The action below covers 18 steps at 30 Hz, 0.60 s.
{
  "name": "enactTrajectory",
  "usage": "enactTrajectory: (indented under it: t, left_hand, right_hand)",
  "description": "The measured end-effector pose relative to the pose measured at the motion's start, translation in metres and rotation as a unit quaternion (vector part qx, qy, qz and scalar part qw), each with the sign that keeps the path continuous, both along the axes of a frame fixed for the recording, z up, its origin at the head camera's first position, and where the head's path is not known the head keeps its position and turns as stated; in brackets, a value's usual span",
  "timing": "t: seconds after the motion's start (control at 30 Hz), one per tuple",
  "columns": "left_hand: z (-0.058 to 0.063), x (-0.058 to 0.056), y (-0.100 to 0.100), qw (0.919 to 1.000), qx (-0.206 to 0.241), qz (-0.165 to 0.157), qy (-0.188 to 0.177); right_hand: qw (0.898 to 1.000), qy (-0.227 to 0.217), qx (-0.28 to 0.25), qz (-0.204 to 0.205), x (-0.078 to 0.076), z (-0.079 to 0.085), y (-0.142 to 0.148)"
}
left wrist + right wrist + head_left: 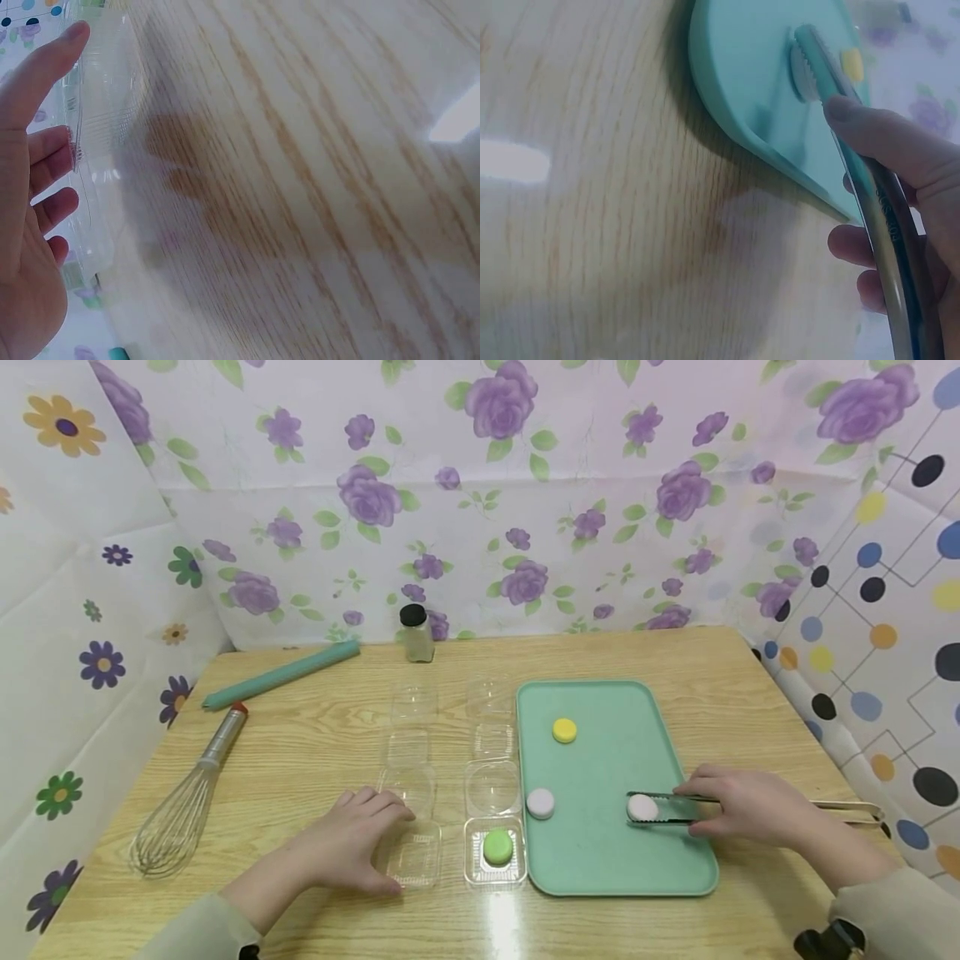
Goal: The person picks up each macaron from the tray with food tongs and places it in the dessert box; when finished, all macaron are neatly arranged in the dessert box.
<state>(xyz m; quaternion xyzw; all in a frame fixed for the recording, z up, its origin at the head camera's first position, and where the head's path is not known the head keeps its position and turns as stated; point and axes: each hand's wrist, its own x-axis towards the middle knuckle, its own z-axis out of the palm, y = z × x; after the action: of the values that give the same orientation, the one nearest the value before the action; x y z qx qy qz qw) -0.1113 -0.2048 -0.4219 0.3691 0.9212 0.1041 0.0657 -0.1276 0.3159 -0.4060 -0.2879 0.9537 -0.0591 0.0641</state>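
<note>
My right hand point(750, 806) grips metal tongs point(843, 811), with thumb and fingers on opposite arms. Between the serrated tong tips is a pale pink macaron point(642, 808), over the green tray point(615, 868). The right wrist view shows the tongs point(885, 217) up close, slanting toward the tray point(727, 97). At the left side of an opened clear plastic box point(417, 860), my left hand point(348, 839) rests with relaxed, spread fingers. Its thumb lies near the box's front edge. A green macaron point(498, 847) sits inside the neighbouring clear box point(472, 870).
On the tray lie a yellow macaron point(565, 731) and a pale lilac macaron point(540, 803). Two more opened clear boxes stand behind, including one box point(493, 741) beside the tray. A whisk point(176, 818), a green rolling pin point(281, 675) and a black-capped jar point(417, 635) lie farther out.
</note>
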Motion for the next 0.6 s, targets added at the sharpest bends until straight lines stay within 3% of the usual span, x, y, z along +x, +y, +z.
enactTrajectory:
  t: [0.4, 0.6]
  left_hand:
    - [0.001, 0.003, -0.004, 1.0, 0.008, -0.003, 0.002]
    - [0.003, 0.005, -0.004, 1.0, 0.008, -0.001, -0.005]
  right_hand:
    - [0.999, 0.02, -0.035, 0.014, -0.005, -0.004, -0.007]
    - [0.999, 0.013, -0.039, 0.026, -0.015, 0.005, -0.027]
